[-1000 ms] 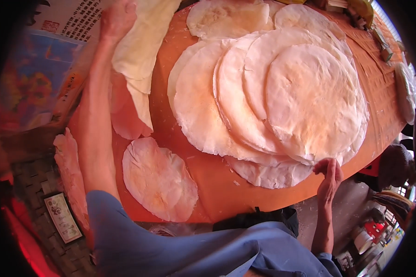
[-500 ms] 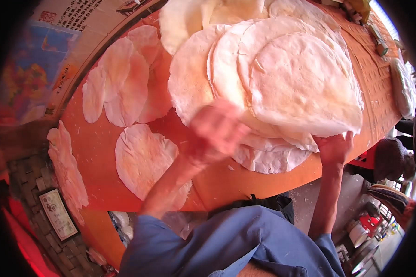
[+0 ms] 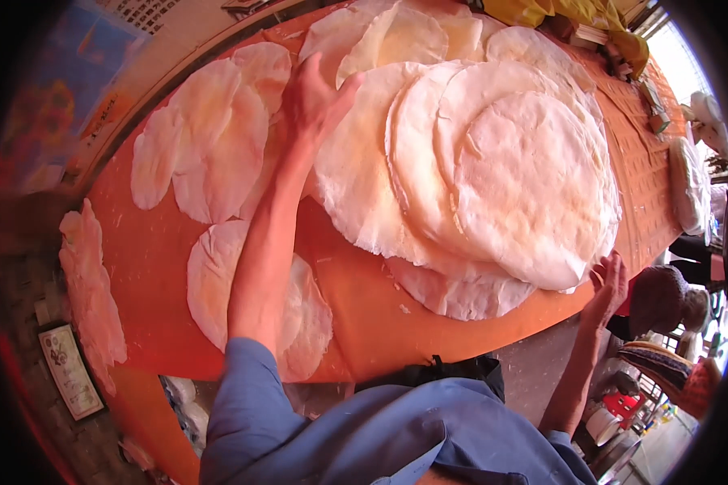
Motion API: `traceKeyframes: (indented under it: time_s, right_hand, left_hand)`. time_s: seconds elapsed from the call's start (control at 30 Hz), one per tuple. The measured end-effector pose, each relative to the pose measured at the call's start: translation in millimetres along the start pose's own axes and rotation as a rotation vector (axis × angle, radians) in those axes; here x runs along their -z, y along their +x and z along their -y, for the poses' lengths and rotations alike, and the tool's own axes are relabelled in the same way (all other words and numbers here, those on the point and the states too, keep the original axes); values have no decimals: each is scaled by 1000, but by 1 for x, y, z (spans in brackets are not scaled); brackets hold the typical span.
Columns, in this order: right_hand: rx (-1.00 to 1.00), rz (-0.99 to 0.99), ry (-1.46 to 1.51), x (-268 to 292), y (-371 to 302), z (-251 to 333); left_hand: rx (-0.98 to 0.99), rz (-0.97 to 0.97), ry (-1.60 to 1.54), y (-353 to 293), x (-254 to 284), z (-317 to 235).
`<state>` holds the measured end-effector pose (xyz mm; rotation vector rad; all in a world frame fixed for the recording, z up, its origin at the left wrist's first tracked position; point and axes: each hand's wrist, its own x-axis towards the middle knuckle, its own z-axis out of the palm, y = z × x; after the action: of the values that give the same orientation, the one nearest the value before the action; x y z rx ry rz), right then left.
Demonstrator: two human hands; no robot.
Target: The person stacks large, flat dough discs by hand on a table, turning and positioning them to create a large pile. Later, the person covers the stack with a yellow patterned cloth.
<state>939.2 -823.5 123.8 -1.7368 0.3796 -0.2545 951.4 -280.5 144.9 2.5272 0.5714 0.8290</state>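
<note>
A stack of big, thin round flatbreads lies fanned out on the orange-topped table. My left hand is stretched far forward, thumb and fingers apart, at the left rim of the large flatbread and near the folded flatbreads at the back. Whether its fingertips touch them I cannot tell. By the stack's near right edge is my right hand, its fingers loosely extended with nothing in them. My left forearm partly covers a near-left flatbread.
Overlapping flatbreads spread over the table's far left, and another piece hangs along its left edge. A yellow cloth lies at the back. To the right are a white wrapped bundle and a dark rounded object.
My left hand has swung forward and left, from the stack's front to the far flatbreads. My right hand has let go of the top flatbread's near edge, which now lies flat.
</note>
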Motion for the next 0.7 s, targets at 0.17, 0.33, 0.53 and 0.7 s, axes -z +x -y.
traceKeyframes:
  time_s: [0.17,0.33,0.53,0.7]
  right_hand:
    - [-26,476,90,-102,-39,62]
    - [146,805,229,-244,44,102]
    - [-34,803,148,-444,110,53]
    - [301,1097,-78,-500,146,12]
  left_hand:
    - [16,308,84,62,-47,5]
    - [-100,185,112,63,-58,-13]
    - [93,108,-311,84,-26,71]
    - [126,29,-461,100,7,87]
